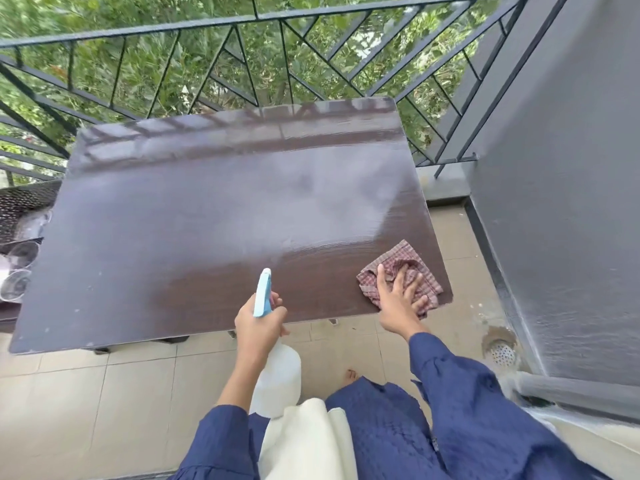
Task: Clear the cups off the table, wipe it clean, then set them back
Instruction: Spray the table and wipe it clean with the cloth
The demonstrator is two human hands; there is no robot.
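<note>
Balcony. Tabletop (207, 220) dark brown, nothing standing on it. Cups (19, 268) off to far L: clear ones, bunched on a lower surface just beside the tabletop's L edge, prob. parked out of spray range. Blurry there, so count unclear.

L hand (258, 323) wrapped round neck of spray bottle (277, 375). Blue trigger head aims fwd over the near edge; white body hangs below tabletop level. Held at the edge so mist lands mid-surface. Pale haze across centre + R reads as wet film.

R hand (398, 299) flat, fingers spread, pressing checked cloth (401, 258) onto near R corner. No grip, just palm pressure, which suits broad swipes. Cloth bunched under palm, one corner poking out on far side.

Judgement: wipe stage. Clearing done, cups not yet returned. Near L part looks dull w/ pale specks, so likely needs coverage next. Risk: cloth sits close to the edge and could slide off the corner.
</note>
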